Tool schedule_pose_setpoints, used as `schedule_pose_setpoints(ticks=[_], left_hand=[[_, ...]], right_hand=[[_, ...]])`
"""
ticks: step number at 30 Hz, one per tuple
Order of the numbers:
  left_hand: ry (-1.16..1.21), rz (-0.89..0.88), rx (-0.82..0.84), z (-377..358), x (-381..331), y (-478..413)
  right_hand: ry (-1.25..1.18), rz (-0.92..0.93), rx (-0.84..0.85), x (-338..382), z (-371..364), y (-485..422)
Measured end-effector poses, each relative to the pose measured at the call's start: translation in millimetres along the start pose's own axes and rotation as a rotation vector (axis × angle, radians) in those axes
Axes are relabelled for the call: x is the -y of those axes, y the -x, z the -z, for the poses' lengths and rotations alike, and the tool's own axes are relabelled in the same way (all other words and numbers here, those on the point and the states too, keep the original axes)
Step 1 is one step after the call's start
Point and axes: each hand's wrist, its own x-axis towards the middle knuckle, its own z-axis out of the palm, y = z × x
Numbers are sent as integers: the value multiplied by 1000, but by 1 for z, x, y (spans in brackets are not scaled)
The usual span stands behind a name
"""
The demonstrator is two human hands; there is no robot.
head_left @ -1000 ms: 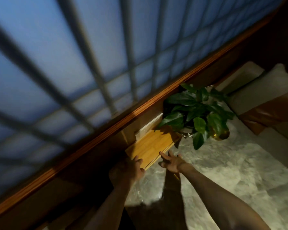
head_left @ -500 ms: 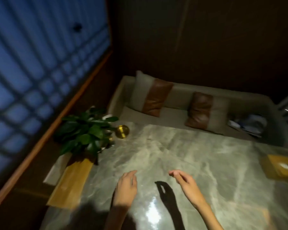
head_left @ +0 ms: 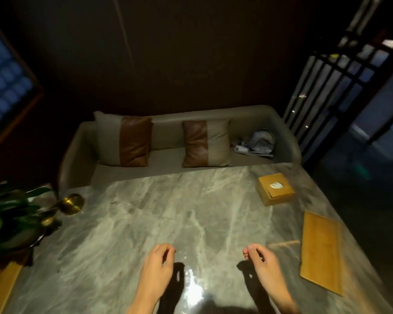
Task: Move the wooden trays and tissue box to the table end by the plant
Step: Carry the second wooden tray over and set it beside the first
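One wooden tray [head_left: 0, 284] lies at the table's left end, just below the leafy plant [head_left: 7, 220]. A second wooden tray [head_left: 321, 252] lies flat near the right edge of the marble table [head_left: 168, 223]. The wooden tissue box [head_left: 275, 188], with a white tissue showing on top, stands at the far right, beyond that tray. My left hand [head_left: 158, 266] and my right hand [head_left: 262, 264] hover over the near middle of the table, both empty with fingers loosely curled. The right hand is a short way left of the right tray.
A brass bowl [head_left: 72, 203] sits beside the plant. Behind the table stands a beige sofa [head_left: 168, 137] with two cushions and some white items [head_left: 259, 141] at its right end. A slatted screen [head_left: 327, 87] rises at the far right.
My left hand has let go of the tray by the plant. My view has swung right across the table, bringing the tissue box and second tray into sight; both hands have come back to the middle.
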Motion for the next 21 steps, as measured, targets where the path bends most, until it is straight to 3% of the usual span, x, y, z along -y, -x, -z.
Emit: schedule_pose_setpoints(ticks=[6, 14, 21], left_hand=[[-83, -78, 145, -55, -41, 0], [-163, -262, 469, -138, -93, -35], [-163, -210, 564, -237, -162, -52]], right_hand=[[32, -36, -141, -11, 78, 0], [116, -58, -269, -36, 149, 42], [152, -271, -313, -68, 271, 19]])
